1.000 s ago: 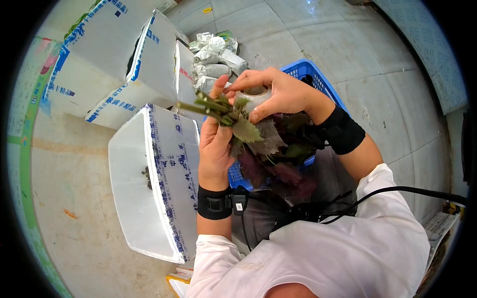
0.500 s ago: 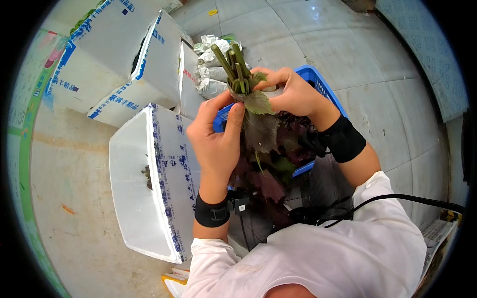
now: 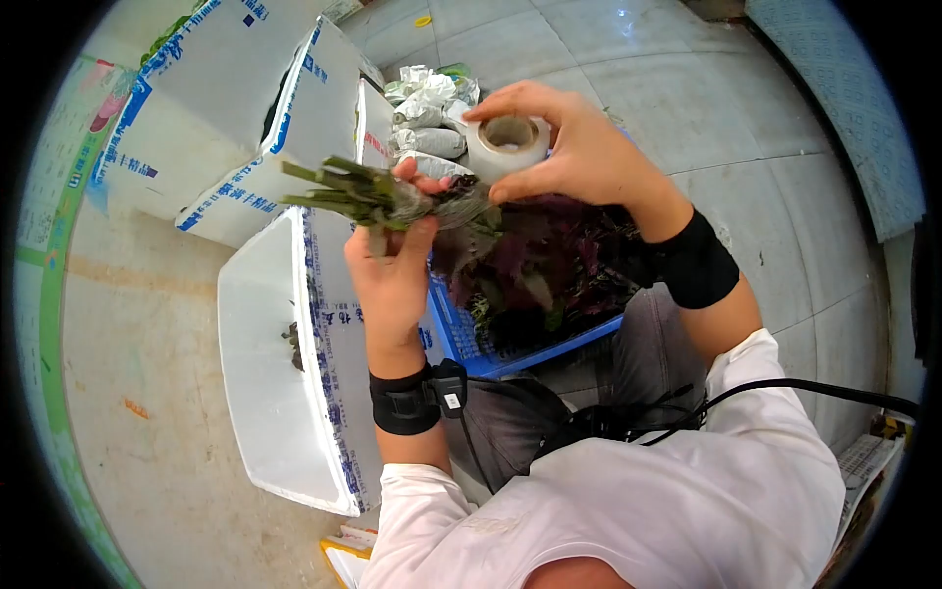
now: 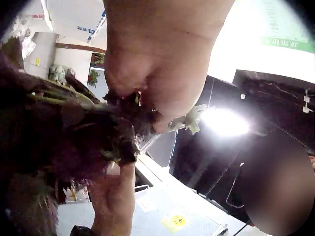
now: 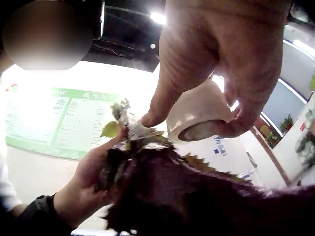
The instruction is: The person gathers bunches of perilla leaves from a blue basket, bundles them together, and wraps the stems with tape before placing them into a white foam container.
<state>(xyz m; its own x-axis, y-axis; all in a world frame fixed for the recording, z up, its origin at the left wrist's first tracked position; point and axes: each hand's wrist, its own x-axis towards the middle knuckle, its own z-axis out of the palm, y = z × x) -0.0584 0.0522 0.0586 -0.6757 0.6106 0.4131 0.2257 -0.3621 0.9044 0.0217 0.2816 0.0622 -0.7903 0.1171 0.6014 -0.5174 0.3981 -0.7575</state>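
Note:
A bunch of purple-and-green leafy stems [image 3: 339, 189], which looks like perilla, lies across my left hand [image 3: 383, 285] in the head view. The fingers and thumb grip it, and its cut ends point left. Clear film [image 3: 458, 204] wraps the stems beside that grip. My right hand [image 3: 599, 147] holds a roll of clear film [image 3: 502, 162] by its sides, close to the wrapped part. The right wrist view shows the roll [image 5: 194, 110] under the curled fingers, with the thumb tip at the wrapped stems. Dark leaves [image 4: 64, 128] hang from the grip in the left wrist view.
Below the hands stands a blue basket [image 3: 471, 358] with dark purple leaves [image 3: 549, 265]. A white foam box [image 3: 265, 412] is on the left, with more foam boxes [image 3: 211, 108] behind it. Several wrapped bundles [image 3: 432, 142] lie on the tiled floor beyond. A black cable crosses the lap.
The cut ends pointed left, then swung upward, and now point left again. My right hand has drawn the roll up and into fuller view. My left hand has shifted left.

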